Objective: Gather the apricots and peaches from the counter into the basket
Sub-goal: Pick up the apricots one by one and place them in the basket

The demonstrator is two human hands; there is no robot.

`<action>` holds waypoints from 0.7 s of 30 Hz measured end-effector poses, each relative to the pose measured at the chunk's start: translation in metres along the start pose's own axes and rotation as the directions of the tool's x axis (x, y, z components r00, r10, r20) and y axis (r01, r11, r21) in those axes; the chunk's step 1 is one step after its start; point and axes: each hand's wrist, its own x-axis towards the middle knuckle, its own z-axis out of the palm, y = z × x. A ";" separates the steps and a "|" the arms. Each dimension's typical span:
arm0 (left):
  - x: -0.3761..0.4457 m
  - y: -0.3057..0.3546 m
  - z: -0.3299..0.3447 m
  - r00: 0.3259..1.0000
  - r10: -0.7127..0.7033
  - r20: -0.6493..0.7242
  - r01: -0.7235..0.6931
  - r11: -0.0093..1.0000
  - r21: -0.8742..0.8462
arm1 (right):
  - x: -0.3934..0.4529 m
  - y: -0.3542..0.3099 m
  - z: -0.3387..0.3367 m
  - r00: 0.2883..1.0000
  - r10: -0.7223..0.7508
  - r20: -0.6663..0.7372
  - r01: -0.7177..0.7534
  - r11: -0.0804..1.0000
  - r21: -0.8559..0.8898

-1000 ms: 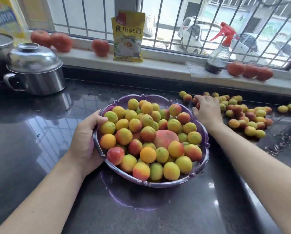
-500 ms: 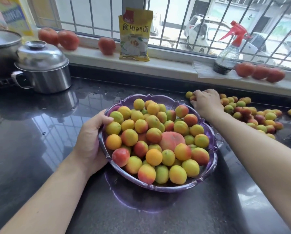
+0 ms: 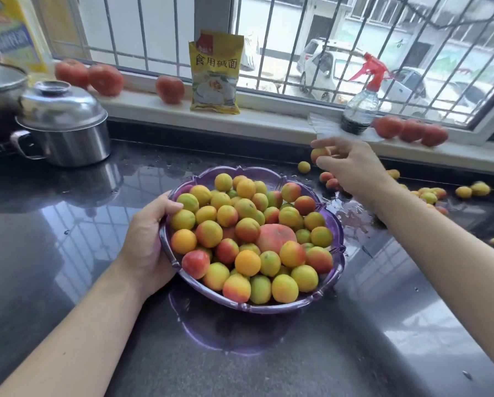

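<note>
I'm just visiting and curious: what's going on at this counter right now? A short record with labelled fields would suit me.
Place: dark glossy counter under a barred window
Basket: purple basket, heaped with apricots and one larger peach
Left hand: left hand grips the basket's rim
Right hand: right hand holds an apricot, raised beyond the basket
Still loose: scattered fruit on the counter to the right
Windowsill: tomatoes, yellow packet, spray bottle
Far left: lidded steel pot
</note>
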 end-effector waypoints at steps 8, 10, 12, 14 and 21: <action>-0.002 0.002 0.001 1.000 -0.030 -0.001 0.030 1.000 -0.011 | -0.046 -0.055 0.005 0.931 -0.129 0.341 0.172 0.980 -0.096; -0.002 0.003 0.001 1.000 -0.029 -0.012 0.029 1.000 -0.012 | -0.053 -0.058 0.019 0.908 -0.154 0.391 0.249 0.947 -0.204; -0.001 0.003 0.001 1.000 -0.020 -0.018 0.020 1.000 -0.014 | -0.058 -0.058 0.029 0.896 -0.158 0.415 0.292 0.914 -0.282; -0.001 0.003 0.000 1.000 -0.019 -0.024 0.018 1.000 -0.017 | -0.063 -0.058 0.036 0.887 -0.168 0.430 0.326 0.888 -0.324; 0.001 0.002 0.000 1.000 -0.014 -0.016 0.013 1.000 -0.023 | -0.066 -0.054 0.039 0.879 -0.171 0.446 0.362 0.847 -0.389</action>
